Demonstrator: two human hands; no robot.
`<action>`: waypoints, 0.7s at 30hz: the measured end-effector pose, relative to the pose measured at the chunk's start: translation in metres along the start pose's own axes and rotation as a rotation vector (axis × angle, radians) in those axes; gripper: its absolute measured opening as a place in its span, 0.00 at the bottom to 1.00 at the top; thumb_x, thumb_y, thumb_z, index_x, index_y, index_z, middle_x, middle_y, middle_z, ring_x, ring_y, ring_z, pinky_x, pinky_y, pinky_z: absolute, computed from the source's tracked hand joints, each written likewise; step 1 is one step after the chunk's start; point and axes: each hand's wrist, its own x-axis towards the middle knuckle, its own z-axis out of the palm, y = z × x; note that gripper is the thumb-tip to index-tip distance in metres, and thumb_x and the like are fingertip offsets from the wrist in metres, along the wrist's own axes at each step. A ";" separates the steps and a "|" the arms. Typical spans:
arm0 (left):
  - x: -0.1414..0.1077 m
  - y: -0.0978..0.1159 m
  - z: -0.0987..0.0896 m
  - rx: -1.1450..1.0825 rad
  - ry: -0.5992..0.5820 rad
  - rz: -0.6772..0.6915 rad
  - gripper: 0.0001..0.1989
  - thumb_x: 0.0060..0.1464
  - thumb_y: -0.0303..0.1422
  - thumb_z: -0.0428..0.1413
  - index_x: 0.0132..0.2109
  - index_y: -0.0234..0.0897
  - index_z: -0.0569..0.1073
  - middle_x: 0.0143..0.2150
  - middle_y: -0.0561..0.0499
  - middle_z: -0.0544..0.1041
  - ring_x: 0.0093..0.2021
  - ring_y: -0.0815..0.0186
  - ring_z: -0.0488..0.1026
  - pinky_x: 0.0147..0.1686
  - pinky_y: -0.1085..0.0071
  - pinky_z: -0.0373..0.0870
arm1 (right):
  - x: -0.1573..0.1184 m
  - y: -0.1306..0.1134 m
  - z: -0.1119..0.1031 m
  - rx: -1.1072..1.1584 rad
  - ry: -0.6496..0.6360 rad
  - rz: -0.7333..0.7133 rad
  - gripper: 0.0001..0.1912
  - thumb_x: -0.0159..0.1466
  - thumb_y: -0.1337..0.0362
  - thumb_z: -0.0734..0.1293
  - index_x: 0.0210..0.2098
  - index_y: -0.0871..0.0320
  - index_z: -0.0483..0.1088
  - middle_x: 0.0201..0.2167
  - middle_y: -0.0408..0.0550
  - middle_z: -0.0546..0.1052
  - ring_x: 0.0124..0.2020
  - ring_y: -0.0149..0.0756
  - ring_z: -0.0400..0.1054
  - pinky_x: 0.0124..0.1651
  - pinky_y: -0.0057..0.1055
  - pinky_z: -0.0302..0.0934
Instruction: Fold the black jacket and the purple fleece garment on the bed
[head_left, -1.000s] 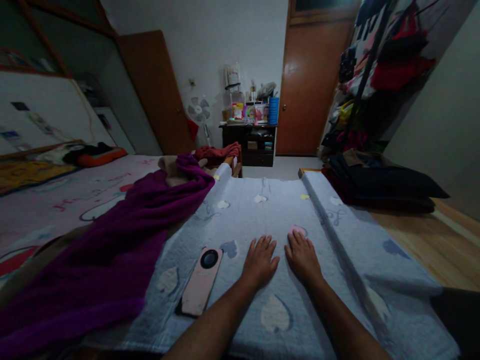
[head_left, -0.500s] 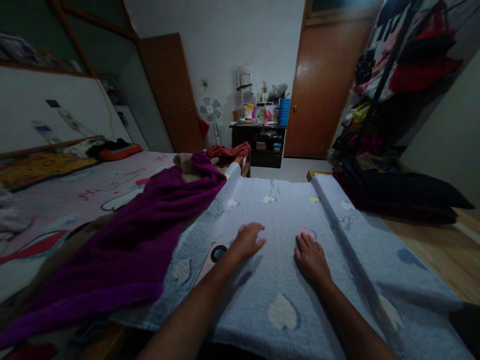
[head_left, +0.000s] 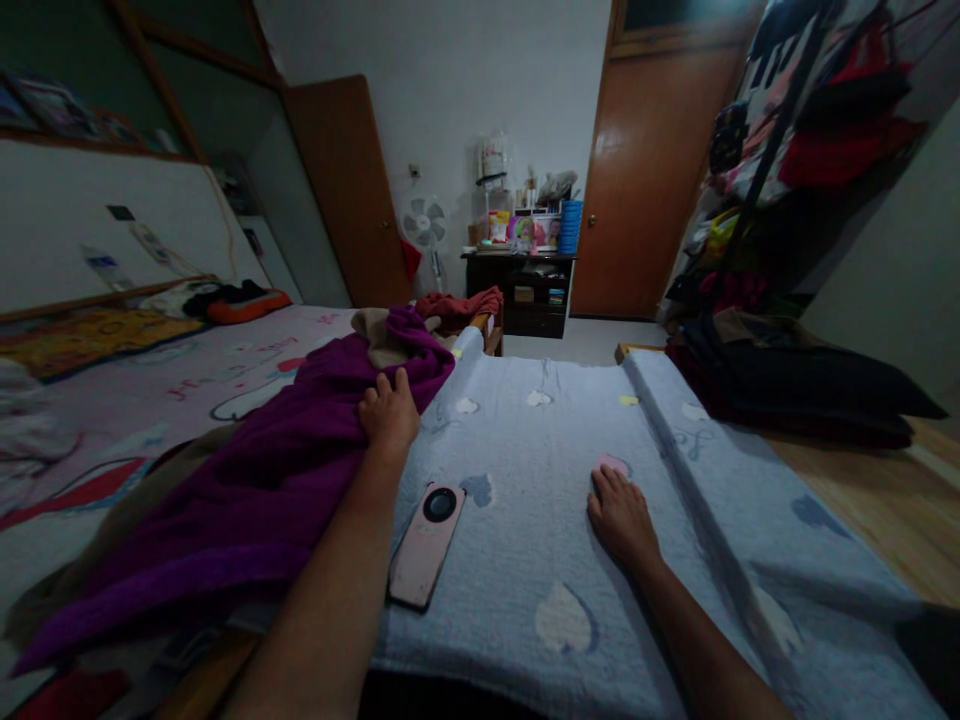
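Observation:
My left hand is over the purple garment, its fingers apart at the garment's right edge; whether the fingertips press into the cloth is hard to see. The garment is spread in folds, with a tan cloth at its far end. On the pale blue heart-patterned sheet my right hand lies flat, fingertips beside a pink heart. Between my arms a pink phone with a round black camera ring rests back side up on the sheet.
At left is a bed with a pink printed sheet. Folded dark clothes are stacked on a wooden surface at right. A black cabinet, a fan and wooden doors stand at the back. Clothes hang at upper right.
My left hand has moved left from above the sheet to the purple garment, uncovering the phone. My right hand has stayed in place.

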 end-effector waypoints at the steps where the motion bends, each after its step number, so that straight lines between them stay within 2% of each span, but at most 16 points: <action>1: -0.002 0.001 0.003 0.001 0.007 0.010 0.33 0.55 0.31 0.54 0.66 0.36 0.55 0.61 0.34 0.63 0.56 0.47 0.65 0.49 0.55 0.66 | 0.000 0.000 0.000 0.001 0.000 0.000 0.23 0.68 0.63 0.56 0.61 0.61 0.60 0.63 0.56 0.63 0.64 0.44 0.54 0.64 0.42 0.44; 5: -0.004 0.003 0.008 -0.027 0.000 0.006 0.34 0.55 0.30 0.53 0.67 0.38 0.53 0.60 0.35 0.63 0.53 0.49 0.68 0.45 0.59 0.69 | 0.000 -0.001 -0.001 0.002 0.006 -0.007 0.23 0.68 0.63 0.56 0.61 0.61 0.61 0.64 0.56 0.63 0.64 0.44 0.54 0.63 0.42 0.44; 8: 0.002 0.003 0.008 -0.048 -0.039 -0.046 0.38 0.53 0.32 0.56 0.68 0.43 0.51 0.65 0.36 0.54 0.50 0.50 0.71 0.43 0.58 0.71 | 0.001 0.000 -0.001 0.004 0.000 -0.006 0.23 0.67 0.63 0.56 0.61 0.60 0.61 0.63 0.56 0.63 0.63 0.45 0.54 0.63 0.42 0.45; 10: 0.007 0.002 0.006 -0.059 -0.088 -0.059 0.35 0.52 0.33 0.57 0.66 0.45 0.56 0.67 0.37 0.51 0.48 0.51 0.74 0.43 0.58 0.72 | 0.002 0.001 0.000 0.006 -0.007 -0.005 0.23 0.67 0.63 0.56 0.61 0.60 0.61 0.63 0.56 0.63 0.63 0.45 0.55 0.63 0.42 0.46; 13: 0.011 -0.001 0.003 -0.074 -0.148 -0.023 0.26 0.53 0.33 0.55 0.60 0.44 0.65 0.62 0.40 0.59 0.46 0.52 0.75 0.43 0.60 0.72 | 0.002 0.002 0.001 0.002 -0.005 -0.013 0.23 0.67 0.64 0.57 0.60 0.61 0.61 0.63 0.57 0.63 0.63 0.45 0.54 0.63 0.42 0.46; 15: 0.009 -0.002 0.000 -0.074 -0.147 0.006 0.22 0.54 0.31 0.52 0.57 0.42 0.68 0.56 0.41 0.66 0.46 0.53 0.75 0.42 0.61 0.72 | 0.002 0.002 0.002 0.000 -0.003 -0.018 0.23 0.66 0.64 0.57 0.60 0.61 0.62 0.63 0.56 0.63 0.63 0.46 0.54 0.63 0.42 0.46; 21: -0.014 0.006 -0.016 -0.082 -0.041 0.098 0.22 0.54 0.27 0.49 0.56 0.40 0.71 0.49 0.42 0.74 0.45 0.53 0.75 0.43 0.62 0.69 | 0.001 0.000 -0.001 0.008 0.000 -0.005 0.23 0.67 0.64 0.57 0.60 0.61 0.62 0.63 0.56 0.63 0.63 0.45 0.54 0.63 0.43 0.45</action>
